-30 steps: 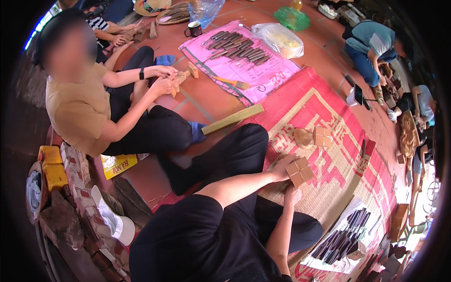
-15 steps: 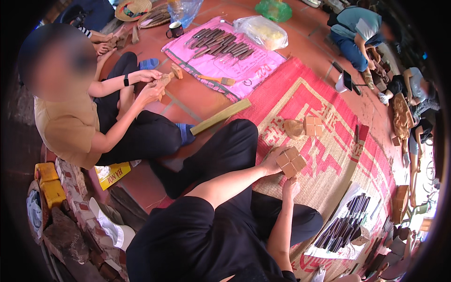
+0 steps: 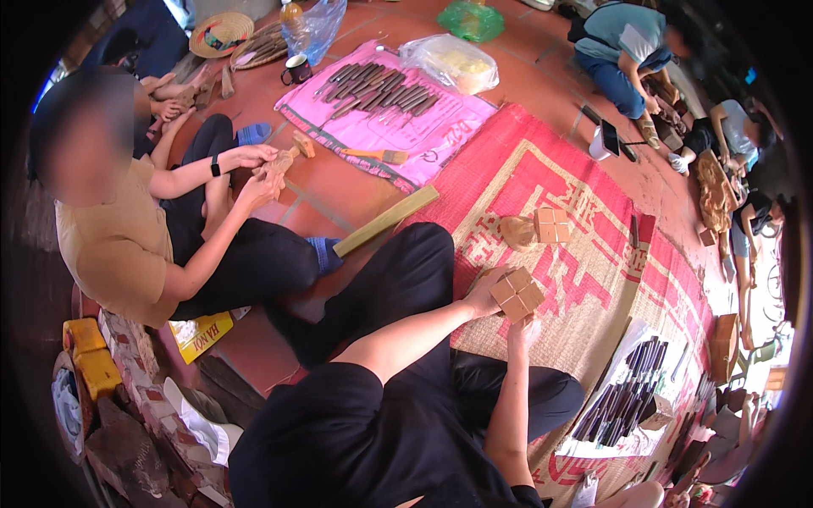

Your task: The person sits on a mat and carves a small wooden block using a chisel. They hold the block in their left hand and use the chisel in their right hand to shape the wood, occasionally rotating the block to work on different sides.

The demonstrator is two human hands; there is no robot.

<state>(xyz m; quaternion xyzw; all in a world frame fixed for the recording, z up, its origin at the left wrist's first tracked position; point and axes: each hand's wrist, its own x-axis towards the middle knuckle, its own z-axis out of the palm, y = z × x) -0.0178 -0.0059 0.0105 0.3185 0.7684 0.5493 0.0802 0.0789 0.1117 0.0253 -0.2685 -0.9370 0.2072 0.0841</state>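
Observation:
A square brown wooden block (image 3: 518, 294) with pale lines crossing on its top is held over the mat in front of my lap. My left hand (image 3: 485, 295) grips its left side, fingers curled around and partly hidden beneath it. My right hand (image 3: 523, 330) is closed at the near edge of the block, its fingertips against the wood. Beyond them, a similar wooden block (image 3: 552, 225) rests on the mat beside a rounded tan wooden piece (image 3: 517, 232).
The red-and-beige woven mat (image 3: 576, 339) lies ahead. Dark-handled carving tools (image 3: 622, 398) lie on white paper at right; more tools (image 3: 381, 89) cover a pink cloth. A wooden strip (image 3: 387, 220) lies near my knee. A person (image 3: 114, 220) sits close at left, holding a carved piece.
The whole view has shifted slightly. The block has turned a little between my hands, and my right fingers have moved up against its near edge.

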